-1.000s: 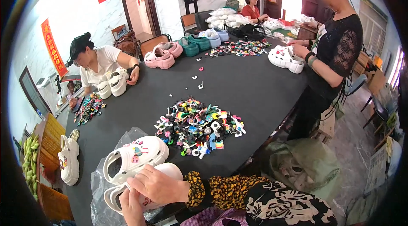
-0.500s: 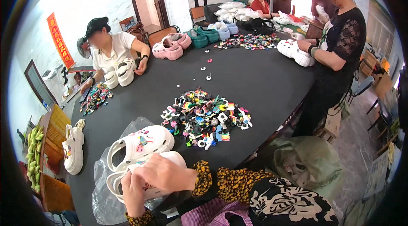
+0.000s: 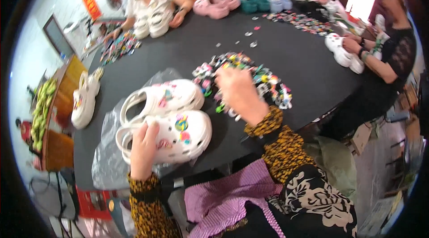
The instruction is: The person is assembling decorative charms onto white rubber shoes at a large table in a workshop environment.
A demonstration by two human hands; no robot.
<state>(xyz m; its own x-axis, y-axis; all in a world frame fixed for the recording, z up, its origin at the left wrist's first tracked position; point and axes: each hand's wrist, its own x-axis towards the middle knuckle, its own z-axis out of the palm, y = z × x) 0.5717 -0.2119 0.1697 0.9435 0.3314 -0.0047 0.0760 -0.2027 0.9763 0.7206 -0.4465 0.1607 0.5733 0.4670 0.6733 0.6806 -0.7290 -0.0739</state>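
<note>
A pair of white clogs lies on a sheet of clear plastic [image 3: 103, 159]. The near clog [image 3: 196, 137] bears several colourful shoe charms, among them a round green and yellow one [image 3: 182, 123]. Pinkish charms sit on the far clog [image 3: 181, 92]. My left hand [image 3: 144, 150] grips the near clog at its opening, fingers over the edge. My right hand [image 3: 241, 92] is over the left part of a heap of mixed shoe charms [image 3: 268, 83], its fingers bent down. Its fingertips are blurred and partly hidden, so whether they hold a charm is unclear.
Another white clog [image 3: 85, 101] stands at the table's left. Across the black table [image 3: 308, 63], a person in white has white clogs [image 3: 158, 23] and a charm pile [image 3: 119, 46]. At right, a person in black holds a white clog [image 3: 342, 52]. Pink clogs [image 3: 216, 4] stand at the back.
My right hand has left the near clog and moved right to the charm heap. My left hand now grips the clog's opening, and the charms on its top show. The view has shifted.
</note>
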